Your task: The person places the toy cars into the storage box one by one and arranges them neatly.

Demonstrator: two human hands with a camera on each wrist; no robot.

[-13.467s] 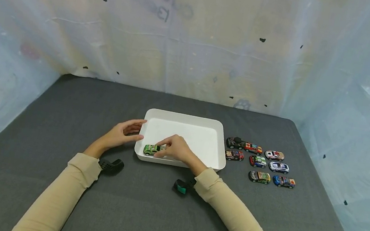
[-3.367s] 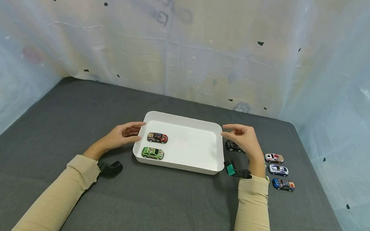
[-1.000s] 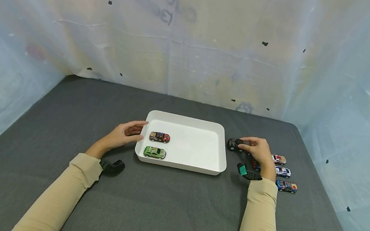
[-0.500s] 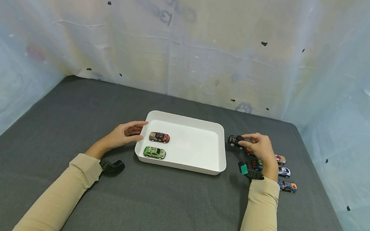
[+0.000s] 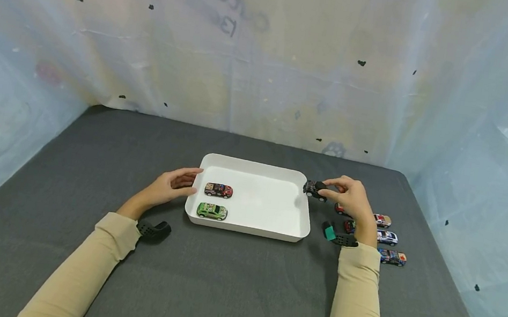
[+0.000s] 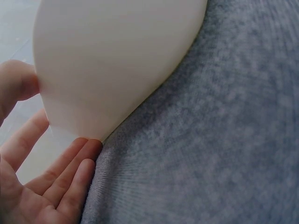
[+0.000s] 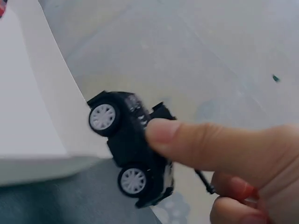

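At centre right of the head view the right hand (image 5: pixel 349 198) pinches a black toy car (image 5: pixel 313 189) between thumb and fingers, its grip closed on the car, which hangs in the air just at the upper right corner of the white tray (image 5: pixel 254 229). The right wrist view shows the same black toy car (image 7: pixel 132 148) with white wheels, tilted, a thumb across its side, beside the tray's rim. The left hand (image 5: pixel 168 185) lies with relaxed, straight fingers against the tray's left wall, its grip open and holding nothing; the left wrist view shows the fingertips (image 6: pixel 77 156) touching the white wall where it meets the grey tabletop (image 5: pixel 217 283). Inside the tray, at its left end, stand a green toy car (image 5: pixel 211 211) and, just behind it, a dark red toy car (image 5: pixel 218 190). More toy cars (image 5: pixel 386 237) sit on the tabletop to the right of the right hand.
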